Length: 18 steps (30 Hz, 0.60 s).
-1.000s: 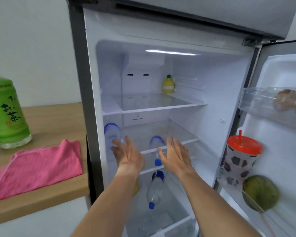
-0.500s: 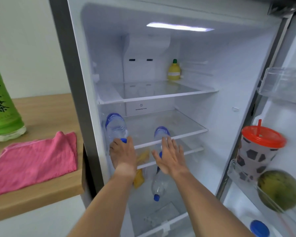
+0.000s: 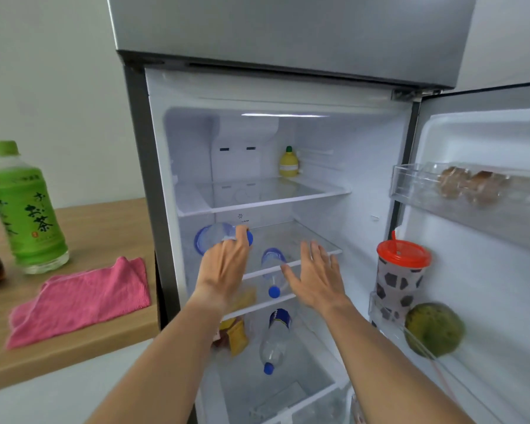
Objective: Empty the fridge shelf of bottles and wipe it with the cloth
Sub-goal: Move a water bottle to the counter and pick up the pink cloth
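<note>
With the fridge [image 3: 288, 87] open, step is emptying the middle shelf [image 3: 300, 240]. Left hand [image 3: 224, 267] fingers [image 3: 241, 237] wrap one lying water bottle [image 3: 214, 238]; right hand [image 3: 315, 276] spread wide, second bottle [image 3: 273, 264] just left of it. Next: grip, lift out. Cloth [image 3: 80, 298] on surface [image 3: 104, 218], far left.

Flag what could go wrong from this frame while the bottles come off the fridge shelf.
1. The left hand grips only the cap end of the lying water bottle; it could slip or swing on lifting.
2. The second bottle lies with its cap past the shelf edge, and the open right hand is beside it; a nudge might roll it off.
3. The pink cloth sits near the counter edge and could get knocked down.
</note>
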Available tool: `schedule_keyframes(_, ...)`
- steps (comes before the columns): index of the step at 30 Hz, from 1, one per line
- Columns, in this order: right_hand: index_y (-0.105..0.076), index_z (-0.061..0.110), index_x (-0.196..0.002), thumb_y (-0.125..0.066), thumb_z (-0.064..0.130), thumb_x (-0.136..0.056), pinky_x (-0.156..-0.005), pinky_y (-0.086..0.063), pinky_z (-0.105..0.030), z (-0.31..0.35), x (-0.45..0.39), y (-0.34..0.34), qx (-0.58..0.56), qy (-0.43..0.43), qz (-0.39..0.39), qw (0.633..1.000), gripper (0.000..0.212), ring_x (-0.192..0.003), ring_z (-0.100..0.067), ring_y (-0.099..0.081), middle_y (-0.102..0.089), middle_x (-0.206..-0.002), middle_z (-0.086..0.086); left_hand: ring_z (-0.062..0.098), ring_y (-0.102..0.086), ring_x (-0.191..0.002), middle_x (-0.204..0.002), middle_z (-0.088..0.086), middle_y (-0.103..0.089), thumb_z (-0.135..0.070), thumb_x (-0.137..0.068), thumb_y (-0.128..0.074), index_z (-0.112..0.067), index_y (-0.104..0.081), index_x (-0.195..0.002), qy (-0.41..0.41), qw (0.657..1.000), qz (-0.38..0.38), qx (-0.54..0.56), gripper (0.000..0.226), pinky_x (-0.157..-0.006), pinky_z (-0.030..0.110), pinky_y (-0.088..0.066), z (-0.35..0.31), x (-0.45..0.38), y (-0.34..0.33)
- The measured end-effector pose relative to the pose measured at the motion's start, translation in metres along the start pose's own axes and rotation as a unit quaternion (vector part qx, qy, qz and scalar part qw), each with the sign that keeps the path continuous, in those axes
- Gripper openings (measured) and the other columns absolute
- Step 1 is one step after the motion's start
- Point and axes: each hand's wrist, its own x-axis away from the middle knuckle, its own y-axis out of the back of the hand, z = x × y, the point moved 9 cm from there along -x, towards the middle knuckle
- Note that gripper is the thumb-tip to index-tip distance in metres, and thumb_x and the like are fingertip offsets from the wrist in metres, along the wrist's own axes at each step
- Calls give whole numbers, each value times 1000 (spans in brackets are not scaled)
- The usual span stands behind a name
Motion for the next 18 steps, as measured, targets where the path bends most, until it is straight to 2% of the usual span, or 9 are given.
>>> schedule_keyframes(2, -7, 14, -162, -30, 65, -99, -125, -5, -49, -1, 5, 12, -5, -1, 1, 1000, 84, -157, -28, -10, -7, -170, -13, 27, -70, -74, -84, 6, -70, -35, -105, -41, -10, -43, -121, -17, 999, -34, -12, 29, -57, 33, -44, 2, -10, 25)
schedule_keyframes(5, -6, 15, -162, -29, 65, -98, -125, -4, -49, 0, 11, 32, -8, -4, -5, 1000, 85, -157, -29, -7, -5, -171, -12, 32, -67, -90, -98, 9, -66, -44, -102, -44, -14, -46, -114, 1, 996, -79, -49, 33, -74, 39, -48, 12, -23, 58)
schedule_keyframes(8, -4, 15, -162, -29, 66, -98, -125, -3, -49, 5, 14, 52, 1, 4, -23, 1000, 85, -158, -29, -5, -2, -171, -12, 29, -62, -96, -106, 7, -59, -46, -103, -41, -15, -44, -116, 12, 995, -66, -74, 34, -84, 39, -49, 11, -21, 68)
schedule_keyframes(10, -3, 16, -162, -29, 66, -97, -125, -4, -50, 9, 14, 66, 10, 14, -40, 999, 86, -157, -29, -5, -2, -171, -12, 30, -63, -97, -109, 9, -59, -43, -104, -39, -13, -44, -116, 20, 997, -66, -34, 33, -84, 37, -50, 13, -19, 76)
schedule_keyframes(12, -3, 16, -162, -31, 66, -97, -125, -6, -51, 12, 14, 77, 19, 19, -48, 998, 87, -157, -30, -6, -2, -171, -13, 34, -63, -93, -107, 14, -61, -38, -104, -42, -8, -47, -112, 47, 992, -104, 46, 32, -79, 38, -48, 24, -20, 98)
schedule_keyframes(15, -3, 17, -163, -31, 67, -97, -125, -3, -51, 14, 17, 88, 20, 15, -49, 998, 87, -158, -30, -4, 0, -171, -12, 34, -58, -77, -96, 18, -63, -31, -101, -47, -2, -51, -103, 92, 965, -168, 178, 29, -68, 39, -47, 41, -20, 141)
schedule_keyframes(18, -2, 17, -163, -30, 67, -97, -125, 0, -51, 24, 24, 96, 12, 12, -47, 999, 87, -158, -30, -1, 2, -171, -11, 37, -58, -76, -91, 17, -64, -30, -98, -48, -1, -55, -100, 138, 941, -191, 243, 30, -67, 42, -47, 51, -20, 177)
